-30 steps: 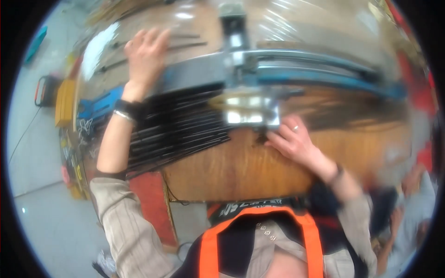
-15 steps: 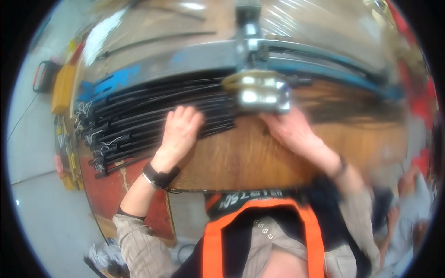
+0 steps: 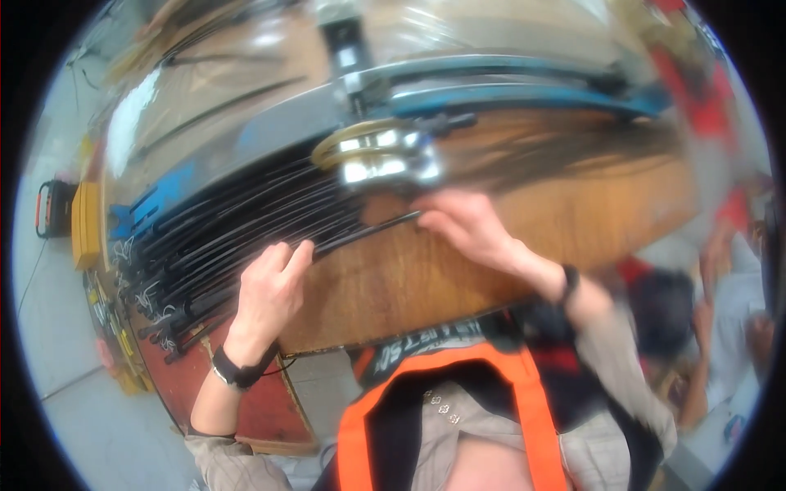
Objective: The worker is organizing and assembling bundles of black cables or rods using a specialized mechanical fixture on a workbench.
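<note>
Hands [image 3: 272, 286]: 2 | held rod [image 3: 366, 233]: 1 | piled rods [image 3: 241, 219]: many, uncountable

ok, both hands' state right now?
Left hand: closed on a black rod.
Right hand: closed, fingertips pinching the same rod's right end.

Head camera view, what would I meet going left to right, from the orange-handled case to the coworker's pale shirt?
Black case with orange handle, yellow box, blue bracket, left hand, right hand, black wristband, coworker's pale shirt.
</note>
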Tool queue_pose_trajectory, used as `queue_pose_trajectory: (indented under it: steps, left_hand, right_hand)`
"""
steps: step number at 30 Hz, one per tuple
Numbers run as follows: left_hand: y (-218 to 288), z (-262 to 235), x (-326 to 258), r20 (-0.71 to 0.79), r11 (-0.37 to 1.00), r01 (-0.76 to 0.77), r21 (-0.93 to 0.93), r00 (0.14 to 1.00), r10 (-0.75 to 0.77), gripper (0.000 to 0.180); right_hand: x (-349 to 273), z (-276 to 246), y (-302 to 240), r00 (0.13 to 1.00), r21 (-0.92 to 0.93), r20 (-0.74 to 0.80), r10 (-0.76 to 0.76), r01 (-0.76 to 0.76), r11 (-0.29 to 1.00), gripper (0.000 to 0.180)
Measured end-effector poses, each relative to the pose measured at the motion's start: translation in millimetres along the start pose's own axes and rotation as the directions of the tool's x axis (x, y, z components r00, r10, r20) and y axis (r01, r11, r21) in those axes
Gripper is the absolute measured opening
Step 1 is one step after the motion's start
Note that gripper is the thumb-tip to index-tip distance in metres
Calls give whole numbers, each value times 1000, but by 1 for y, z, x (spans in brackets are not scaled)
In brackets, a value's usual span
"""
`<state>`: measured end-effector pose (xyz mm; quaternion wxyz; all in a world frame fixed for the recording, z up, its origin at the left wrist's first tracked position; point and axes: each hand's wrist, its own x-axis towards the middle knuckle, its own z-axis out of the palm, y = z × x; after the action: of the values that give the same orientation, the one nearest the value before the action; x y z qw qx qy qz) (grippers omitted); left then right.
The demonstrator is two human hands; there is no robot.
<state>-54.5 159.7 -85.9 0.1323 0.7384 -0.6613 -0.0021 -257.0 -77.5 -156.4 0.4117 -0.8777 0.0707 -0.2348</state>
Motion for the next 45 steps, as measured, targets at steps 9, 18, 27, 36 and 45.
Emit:
queue_pose_trajectory:
  steps: [9, 18, 27, 36, 45]
  left_hand:
    - [33, -14, 7, 56, 998, -23, 53, 998, 20, 45]
    - [52, -27, 32, 151, 994, -95, 57, 985, 85, 47]
    - [75, -54, 102, 241, 988, -151, 41, 961, 137, 33]
    - [88, -68, 210, 17, 958, -284, 30, 959, 284, 31]
    - [82, -52, 225, 95, 948, -314, 51, 947, 308, 31]
  right_hand:
    - [-14, -16, -13, 989, -24, -78, -127, 125, 992, 32]
    - [-35, -29, 0, 973, -106, -132, -187, 174, 979, 50]
    - [-6, -81, 25, 768, -340, -184, -614, 536, 773, 53]
    - [-24, -201, 128, 869, -525, -418, -265, 7, 851, 43]
    - [-2, -204, 138, 795, -608, -553, -248, -182, 773, 38]
